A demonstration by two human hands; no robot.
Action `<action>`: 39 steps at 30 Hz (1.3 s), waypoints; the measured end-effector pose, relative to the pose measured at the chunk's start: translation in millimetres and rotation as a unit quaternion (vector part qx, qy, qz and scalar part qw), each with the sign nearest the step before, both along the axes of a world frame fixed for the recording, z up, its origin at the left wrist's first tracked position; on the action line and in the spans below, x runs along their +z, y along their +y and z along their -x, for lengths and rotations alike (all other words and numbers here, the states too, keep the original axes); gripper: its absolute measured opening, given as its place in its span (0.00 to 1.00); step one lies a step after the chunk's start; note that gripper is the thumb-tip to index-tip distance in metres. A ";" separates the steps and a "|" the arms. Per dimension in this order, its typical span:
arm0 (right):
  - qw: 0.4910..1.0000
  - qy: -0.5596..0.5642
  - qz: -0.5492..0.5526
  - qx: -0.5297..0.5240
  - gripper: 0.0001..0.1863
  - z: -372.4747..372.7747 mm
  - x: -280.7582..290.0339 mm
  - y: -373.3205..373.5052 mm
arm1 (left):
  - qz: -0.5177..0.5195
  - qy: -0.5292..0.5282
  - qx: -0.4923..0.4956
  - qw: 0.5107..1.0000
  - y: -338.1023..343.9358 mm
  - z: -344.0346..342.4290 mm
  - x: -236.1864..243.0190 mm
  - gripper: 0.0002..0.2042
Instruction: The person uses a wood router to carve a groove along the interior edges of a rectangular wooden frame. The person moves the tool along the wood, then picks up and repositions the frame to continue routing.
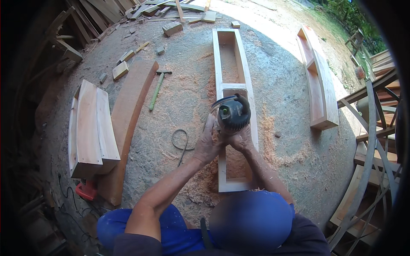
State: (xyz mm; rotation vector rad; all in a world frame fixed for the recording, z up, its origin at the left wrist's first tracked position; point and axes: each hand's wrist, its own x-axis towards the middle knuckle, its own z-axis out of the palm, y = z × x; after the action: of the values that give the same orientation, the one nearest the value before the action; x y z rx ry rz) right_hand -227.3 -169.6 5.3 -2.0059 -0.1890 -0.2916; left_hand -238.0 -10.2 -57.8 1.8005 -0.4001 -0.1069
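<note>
Both of my hands are wrapped round an angle grinder [235, 114] with a dark, rounded housing. The rim of its round disc shows at the housing's far left side. My left hand [208, 141] grips it from the left, and my right hand [240, 138] from the right and below; some fingers are hidden behind the tool. Beneath it lies a long, pale wooden frame [237, 186], slightly curved, with crosspieces dividing it into compartments. Whether the disc touches the wood is hidden. Black cord [184, 147] loops on the floor beside my left forearm.
Left stands a curved wooden box frame [87, 123], against a brown plank [136, 94]. A green-handled hammer [157, 89] lies beyond. A red tool [86, 190] sits near left. Another frame [318, 81] stands right, near metal bars [371, 115]. Offcuts [172, 28] and shavings litter the concrete.
</note>
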 end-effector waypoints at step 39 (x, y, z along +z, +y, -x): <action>0.999 -0.003 0.019 -0.036 0.38 -122.1 -55.8 -19.7 | -0.116 0.192 0.004 0.975 -23.8 36.4 32.4 0.50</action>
State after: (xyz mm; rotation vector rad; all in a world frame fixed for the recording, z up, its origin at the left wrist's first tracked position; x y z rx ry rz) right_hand -105.1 -189.3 -50.4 -2.0531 -0.1270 -0.3411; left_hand -274.3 -33.9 -25.4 1.9567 -0.1060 -0.5055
